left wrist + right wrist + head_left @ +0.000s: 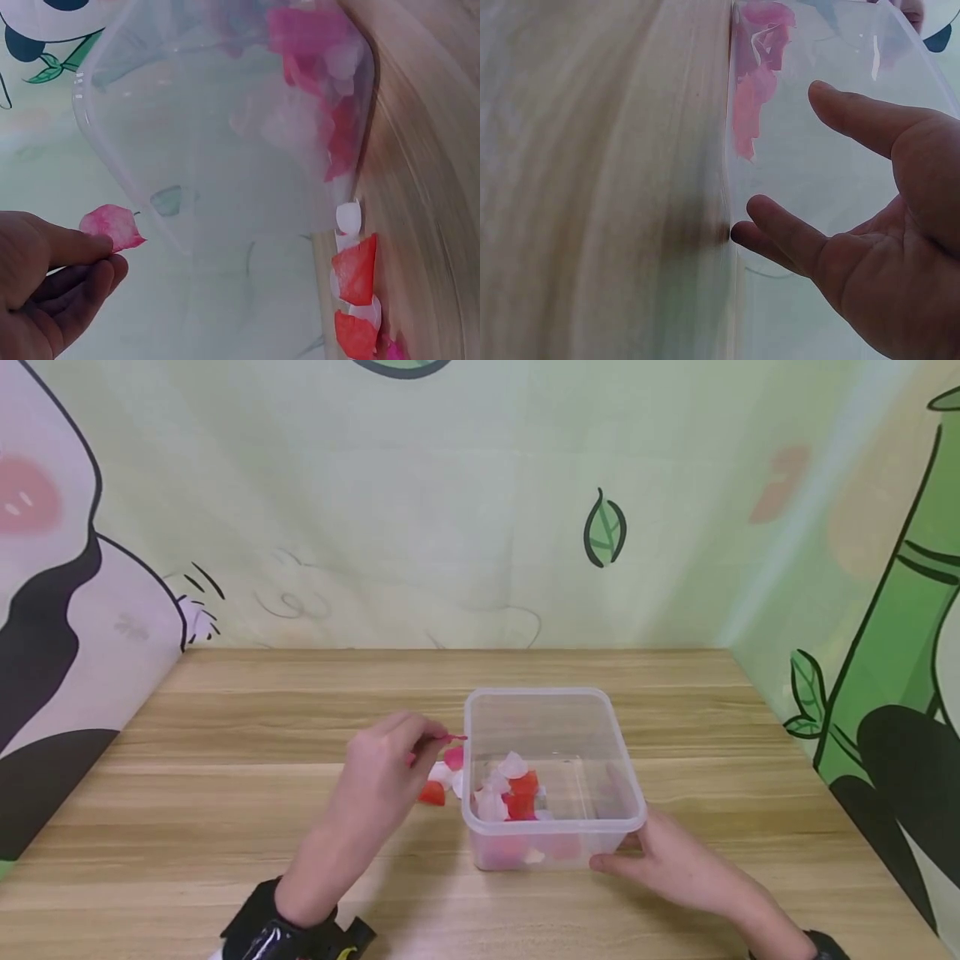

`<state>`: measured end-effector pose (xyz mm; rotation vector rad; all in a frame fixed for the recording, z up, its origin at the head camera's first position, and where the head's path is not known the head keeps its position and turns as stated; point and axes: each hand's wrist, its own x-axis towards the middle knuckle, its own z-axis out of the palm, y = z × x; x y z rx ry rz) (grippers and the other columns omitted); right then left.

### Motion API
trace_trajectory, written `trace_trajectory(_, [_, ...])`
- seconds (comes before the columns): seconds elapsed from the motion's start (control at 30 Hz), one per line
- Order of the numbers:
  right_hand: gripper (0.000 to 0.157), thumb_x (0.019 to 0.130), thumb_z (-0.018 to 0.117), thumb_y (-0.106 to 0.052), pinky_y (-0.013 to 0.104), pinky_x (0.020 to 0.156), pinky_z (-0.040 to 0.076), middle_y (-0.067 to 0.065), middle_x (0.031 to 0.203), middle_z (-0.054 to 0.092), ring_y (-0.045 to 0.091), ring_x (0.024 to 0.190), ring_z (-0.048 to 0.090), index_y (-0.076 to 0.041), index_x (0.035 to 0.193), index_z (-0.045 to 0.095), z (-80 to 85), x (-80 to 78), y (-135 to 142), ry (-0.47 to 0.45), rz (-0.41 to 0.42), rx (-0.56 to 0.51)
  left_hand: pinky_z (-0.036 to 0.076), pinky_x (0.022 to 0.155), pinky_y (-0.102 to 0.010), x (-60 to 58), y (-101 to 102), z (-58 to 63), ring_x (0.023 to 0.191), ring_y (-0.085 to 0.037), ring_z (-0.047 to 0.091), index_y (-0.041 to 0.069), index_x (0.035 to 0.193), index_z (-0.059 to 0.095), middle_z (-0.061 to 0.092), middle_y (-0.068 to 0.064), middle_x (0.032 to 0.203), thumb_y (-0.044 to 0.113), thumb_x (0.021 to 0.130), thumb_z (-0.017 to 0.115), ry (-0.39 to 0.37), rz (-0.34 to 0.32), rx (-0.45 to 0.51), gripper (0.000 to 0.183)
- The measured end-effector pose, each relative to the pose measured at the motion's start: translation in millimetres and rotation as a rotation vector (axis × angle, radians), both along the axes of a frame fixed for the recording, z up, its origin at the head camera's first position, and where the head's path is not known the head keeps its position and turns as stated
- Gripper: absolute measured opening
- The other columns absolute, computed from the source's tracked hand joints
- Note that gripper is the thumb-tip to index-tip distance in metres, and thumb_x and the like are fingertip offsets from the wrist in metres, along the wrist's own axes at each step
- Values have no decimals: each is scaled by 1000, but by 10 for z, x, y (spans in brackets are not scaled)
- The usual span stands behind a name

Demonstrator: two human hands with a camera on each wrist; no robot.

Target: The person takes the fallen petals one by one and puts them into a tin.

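Note:
A clear plastic container (553, 827) with white, red and pink petals (517, 797) in it stands on the wooden table. Just outside its left rim, my left hand (382, 768) pinches a pink petal (111, 225) between thumb and fingertips. Beneath that hand, several loose red, white and pink petals (432, 792) lie beside the container; the left wrist view shows red petals (355, 270) among them. My right hand (667, 860) rests against the container's front right corner, low down. In the right wrist view its thumb and fingers (784, 229) are extended and spread along the clear wall.
The wood-grain table (225, 827) runs back to a printed cloth backdrop (480, 527) with leaf and panda drawings. The cloth also rises along both sides of the table. A black wrist strap (281, 935) is on my left wrist.

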<state>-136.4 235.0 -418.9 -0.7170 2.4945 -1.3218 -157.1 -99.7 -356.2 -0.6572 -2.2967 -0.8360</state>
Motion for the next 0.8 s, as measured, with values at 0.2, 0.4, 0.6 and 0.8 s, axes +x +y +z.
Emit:
trace_trajectory(0.2, [80,92,80,-20,35,93,55,9,129,64,19,112,65,1,153,33,3,10,3,21,18,-18,60,70,-26,78,83,17,78,-16,70,-1,90,74,72,-7,88,-15,77,82,76,-84,37,21])
trace_trajectory(0.4, [72,91,80,-16,35,93,56,7,127,65,18,111,66,0,148,40,-8,20,0,25,18,-19,58,67,-22,125,167,-15,76,-12,68,2,89,74,71,-4,87,-15,77,82,130,-145,42,22])
trace_trajectory(0.6, [66,93,79,-17,35,93,55,8,127,64,19,112,66,1,145,43,-4,27,-3,22,35,-38,57,66,-21,136,205,-46,76,-12,68,3,89,73,71,-2,88,-13,78,83,146,-187,38,22])
trace_trajectory(0.8, [70,92,80,-15,34,93,55,7,127,64,18,112,66,0,148,40,-5,12,2,-8,22,-40,57,68,-21,148,213,-31,76,-13,67,1,93,74,71,-4,89,-8,79,84,85,-203,14,20])
